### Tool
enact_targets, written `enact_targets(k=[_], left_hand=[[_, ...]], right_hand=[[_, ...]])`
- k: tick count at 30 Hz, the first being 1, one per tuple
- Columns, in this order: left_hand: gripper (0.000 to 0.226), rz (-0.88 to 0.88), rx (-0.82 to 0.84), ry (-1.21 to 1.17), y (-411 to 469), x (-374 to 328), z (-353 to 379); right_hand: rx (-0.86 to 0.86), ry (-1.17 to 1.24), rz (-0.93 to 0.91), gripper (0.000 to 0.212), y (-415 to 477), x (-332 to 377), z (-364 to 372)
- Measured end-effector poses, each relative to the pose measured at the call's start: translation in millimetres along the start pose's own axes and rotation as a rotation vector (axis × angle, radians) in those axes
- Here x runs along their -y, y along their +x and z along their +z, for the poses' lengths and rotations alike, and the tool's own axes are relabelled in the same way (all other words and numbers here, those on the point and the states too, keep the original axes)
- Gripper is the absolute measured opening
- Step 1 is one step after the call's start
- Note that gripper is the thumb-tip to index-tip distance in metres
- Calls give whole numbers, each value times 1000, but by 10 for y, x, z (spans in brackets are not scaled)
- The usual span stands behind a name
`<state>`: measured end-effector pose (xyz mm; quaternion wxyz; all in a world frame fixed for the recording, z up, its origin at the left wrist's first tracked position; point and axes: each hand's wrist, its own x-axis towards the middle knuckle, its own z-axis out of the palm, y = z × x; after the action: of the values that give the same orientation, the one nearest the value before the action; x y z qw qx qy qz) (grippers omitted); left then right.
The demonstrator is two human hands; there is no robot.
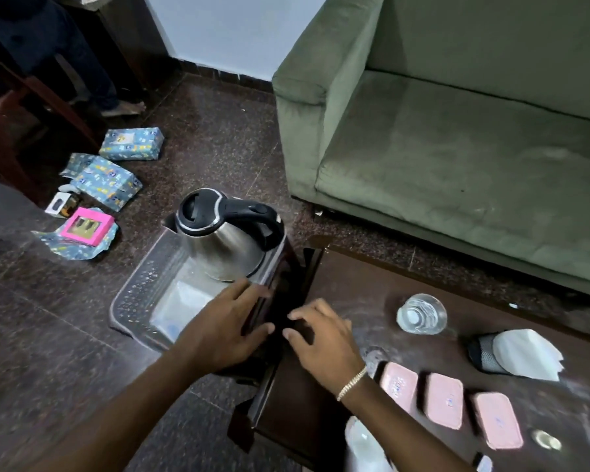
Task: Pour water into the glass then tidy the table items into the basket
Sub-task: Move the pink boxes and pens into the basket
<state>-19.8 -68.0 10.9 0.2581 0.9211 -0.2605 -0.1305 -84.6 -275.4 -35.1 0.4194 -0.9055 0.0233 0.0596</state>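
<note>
A steel kettle (218,240) with a black lid and handle stands in the far end of a clear plastic basket (130,294), left of the dark wooden table (355,287). A clear glass (422,315) with water in it stands on the table. My left hand (225,321) lies with fingers spread at the basket's right rim, just in front of the kettle. My right hand (321,335), fingers loosely curled, hovers over the table's left edge beside it. Neither hand holds anything.
Three pink boxes (445,405) lie in a row on the table's near side, with a black mesh holder with white paper (525,352) and a small round gold item (546,440). A green sofa (457,148) stands behind. Wrapped parcels (106,178) litter the floor at left, near a standing person (82,63).
</note>
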Motion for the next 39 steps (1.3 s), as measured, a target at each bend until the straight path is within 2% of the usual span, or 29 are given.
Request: enact_targets(k=[4,7,11,15,18,25,30,33,39], left_hand=[[55,143,90,-16,221,-509,579],[62,185,190,1,320,-798,1112],[67,250,335,117,428,-1150,1809],[82,309,452,280,503,-1392,2318],[94,265,498,316,494,-1456,2546],[108,217,561,383,435,-1506,2778],[104,214,549,425,427,-1537,2789],[96,229,488,395,421,-1490,2684],[93,291,366,262,336,-1285,2037]], right_hand=[[-86,2,126,20,-468,-572,-478],[-92,-79,197,22,-828,-945,-757],[21,-300,312,30,-1200,-1466,-1043],[116,-473,372,52,-1471,-1965,-1159],[193,-587,352,72,-1565,-2239,-1138],[292,-639,290,101,-1547,-2548,-957],[280,-639,269,92,-1483,-2569,-899],[236,-613,266,87,-1468,-2528,-935],[147,-437,334,89,-1333,-2001,-1033]])
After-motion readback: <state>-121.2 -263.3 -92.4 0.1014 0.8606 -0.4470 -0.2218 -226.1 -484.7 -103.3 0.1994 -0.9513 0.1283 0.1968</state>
